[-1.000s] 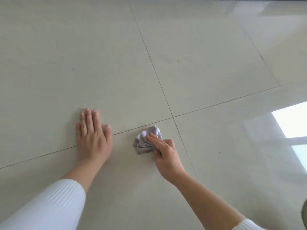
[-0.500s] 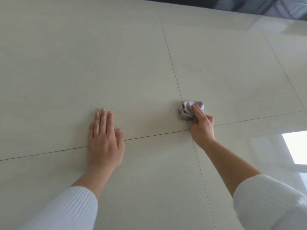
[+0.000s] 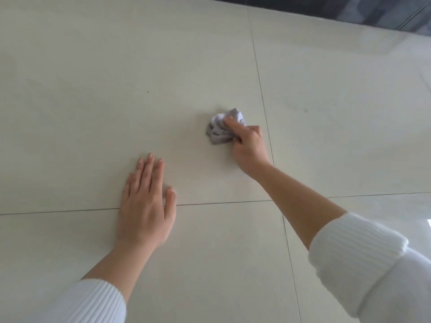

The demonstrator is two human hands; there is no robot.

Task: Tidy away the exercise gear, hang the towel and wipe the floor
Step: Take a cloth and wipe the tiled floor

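Wiping the floor [image 3: 93,66], we grip the grey cloth [image 3: 218,134] in our right hand [image 3: 247,149], fingers curled over it. It lies forward-left of the palm, toward the floor's far edge. Our left hand [image 3: 144,213] rests flat, fingers straight, well apart.

no readable text, labels, numbers or signs anywhere

- Floor [image 3: 93,66]: pale cream-grey tiles, glossy, with a whitish sheen towards the far right corner.
- Grout lines [image 3: 258,73]: thin and dark, crossing the floor in a wide grid.
- Cloth [image 3: 218,134]: grey-lilac, its crumpled folds paler, almost white.
- Left sleeve [image 3: 88,301] and right sleeve [image 3: 363,264]: white, finely ribbed knit.
- Speck [image 3: 148,91]: one dark dot on the far left tile.
- Band [image 3: 349,10]: black and dark grey along the floor's far edge.
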